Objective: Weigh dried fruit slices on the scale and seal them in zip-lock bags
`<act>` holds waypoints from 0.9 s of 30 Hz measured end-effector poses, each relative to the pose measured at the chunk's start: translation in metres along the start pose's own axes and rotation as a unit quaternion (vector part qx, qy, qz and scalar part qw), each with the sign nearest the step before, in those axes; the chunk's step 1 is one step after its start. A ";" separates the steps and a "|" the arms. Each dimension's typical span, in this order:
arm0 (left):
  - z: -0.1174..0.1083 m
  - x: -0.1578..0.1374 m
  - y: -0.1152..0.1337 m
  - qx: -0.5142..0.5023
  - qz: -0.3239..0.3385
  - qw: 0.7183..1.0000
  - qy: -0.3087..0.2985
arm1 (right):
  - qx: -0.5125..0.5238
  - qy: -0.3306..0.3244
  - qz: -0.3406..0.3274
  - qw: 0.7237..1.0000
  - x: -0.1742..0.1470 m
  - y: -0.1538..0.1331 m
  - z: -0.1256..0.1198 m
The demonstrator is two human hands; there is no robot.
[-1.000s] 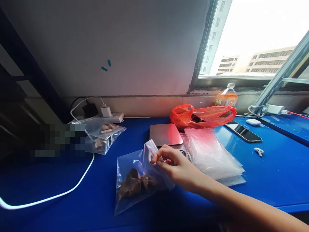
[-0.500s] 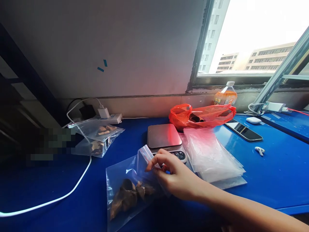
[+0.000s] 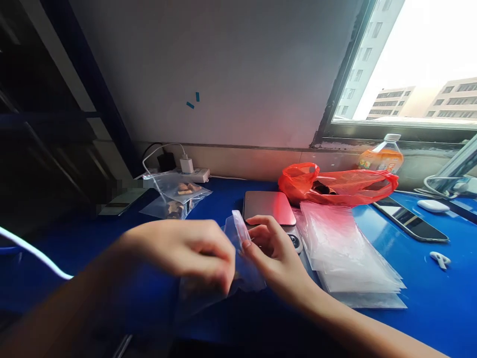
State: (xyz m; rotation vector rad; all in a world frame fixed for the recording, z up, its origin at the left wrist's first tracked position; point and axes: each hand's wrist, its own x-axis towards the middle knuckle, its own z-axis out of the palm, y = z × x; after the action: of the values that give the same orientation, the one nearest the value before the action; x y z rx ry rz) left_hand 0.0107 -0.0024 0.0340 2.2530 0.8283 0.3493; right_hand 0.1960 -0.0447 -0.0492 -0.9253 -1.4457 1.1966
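Observation:
My right hand (image 3: 278,251) pinches a clear zip-lock bag (image 3: 248,271) near its top strip, between thumb and fingers. My left hand (image 3: 190,248) is in front of the bag, its fingers curled down and slightly blurred, hiding most of the bag and the brown pieces inside it. What those fingers hold is hidden. Just behind the right hand is a kitchen scale (image 3: 266,206) with a bare metal plate. To its right lies a stack of empty clear bags (image 3: 346,253).
A red plastic bag (image 3: 343,186) holding dark pieces lies behind the stack. Two filled clear bags (image 3: 181,196) lie back left, near a power strip (image 3: 199,175). At right are a phone (image 3: 410,219), an earbud (image 3: 440,259), its case (image 3: 433,205) and an orange-labelled bottle (image 3: 383,156).
My left hand has come in from the left and now covers the filled bag. My right hand keeps its pinch on the bag's top. The view has turned slightly left.

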 end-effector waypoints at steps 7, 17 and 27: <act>0.015 0.039 -0.031 -0.128 -0.060 0.986 -0.088 | 0.068 0.056 0.015 0.996 -0.005 -0.001 -0.005; 0.040 0.032 -0.031 -0.176 -0.041 0.984 0.010 | 0.001 0.008 0.029 1.000 -0.005 0.004 -0.010; 0.041 0.031 -0.030 -0.191 -0.031 0.981 0.030 | 0.011 -0.022 0.003 1.000 -0.011 0.001 -0.010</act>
State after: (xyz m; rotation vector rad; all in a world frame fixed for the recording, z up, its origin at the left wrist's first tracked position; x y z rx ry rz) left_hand 0.0391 0.0128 -0.0160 1.8643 0.7851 0.5028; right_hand 0.2085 -0.0529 -0.0528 -0.8929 -1.4630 1.2423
